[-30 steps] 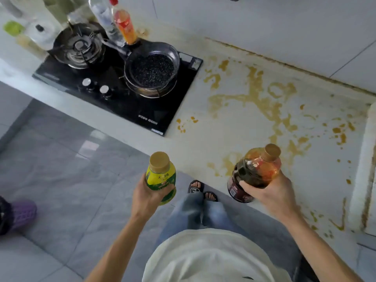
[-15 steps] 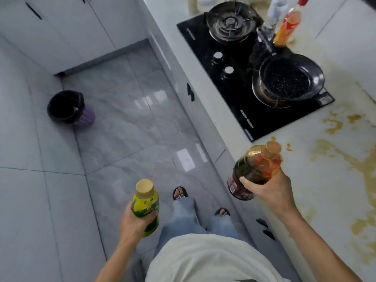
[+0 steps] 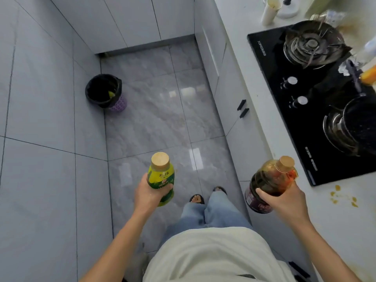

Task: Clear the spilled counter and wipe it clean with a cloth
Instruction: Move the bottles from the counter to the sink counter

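My left hand (image 3: 147,195) grips a green-and-yellow bottle (image 3: 160,176) with a tan cap, held upright over the grey floor. My right hand (image 3: 284,202) holds a dark brown bottle (image 3: 268,184) with a tan cap and red label, tilted, just off the counter's front edge. The white counter (image 3: 250,64) runs along the right side. A few orange-brown spill drops (image 3: 343,197) show on it near the stove's corner. No cloth is in view.
A black glass stove (image 3: 284,119) lies on the counter with a bare burner (image 3: 307,45) and a dark pan (image 3: 356,127). A black-lined purple bin (image 3: 104,91) stands on the floor at the left wall. White cabinets close the far end.
The view has swung left from the stained counter to the floor and bin. Both hands still hold their bottles; the green bottle has moved away from the counter.
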A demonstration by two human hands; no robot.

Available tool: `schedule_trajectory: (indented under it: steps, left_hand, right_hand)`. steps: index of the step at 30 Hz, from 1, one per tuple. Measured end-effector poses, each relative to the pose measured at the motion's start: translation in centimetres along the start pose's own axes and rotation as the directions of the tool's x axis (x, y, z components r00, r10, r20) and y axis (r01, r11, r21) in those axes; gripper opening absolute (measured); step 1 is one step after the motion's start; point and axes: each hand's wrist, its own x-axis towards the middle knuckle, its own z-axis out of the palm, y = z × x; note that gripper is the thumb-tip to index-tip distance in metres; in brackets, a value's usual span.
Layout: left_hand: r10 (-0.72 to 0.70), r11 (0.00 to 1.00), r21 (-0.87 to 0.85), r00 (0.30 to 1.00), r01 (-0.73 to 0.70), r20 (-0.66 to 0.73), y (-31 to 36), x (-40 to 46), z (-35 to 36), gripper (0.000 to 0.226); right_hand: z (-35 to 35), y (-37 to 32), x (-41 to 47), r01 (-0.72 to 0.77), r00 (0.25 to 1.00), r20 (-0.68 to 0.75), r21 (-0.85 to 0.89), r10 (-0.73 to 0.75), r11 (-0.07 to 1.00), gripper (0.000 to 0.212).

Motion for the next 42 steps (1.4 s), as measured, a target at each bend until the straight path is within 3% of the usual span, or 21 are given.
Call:
schedule_trajectory:
  steps: [9,26,33,42]
  left_hand:
    - [0.007,0.999,-0.05,1.0,-0.008,-0.015,6.4,11.0,-2.5,0.067]
    - [-0.242,0.969,-0.06,0.967,0.238,-0.077,9.5,24.3,-8.8,0.069]
    - [-0.189,0.982,0.014,0.982,0.19,-0.023,17.5,36.4,-12.4,0.051]
    - [0.006,1.0,-0.002,1.0,-0.006,0.004,33.0,51.0,-15.5,0.059]
  right_hand:
    - [3.0,-6.5,9.3,-0.002,0.998,0.063,-0.06,0.006,0.998,0.076]
    - [10.6,-31.9,33.4,0.235,0.968,0.098,-0.021,-0.232,0.972,0.076]
    - [13.8,-38.3,39.4,0.152,0.984,0.103,-0.049,-0.146,0.987,0.076]
    - [14.3,-42.4,44.4,0.027,0.998,0.058,-0.035,-0.025,0.999,0.069]
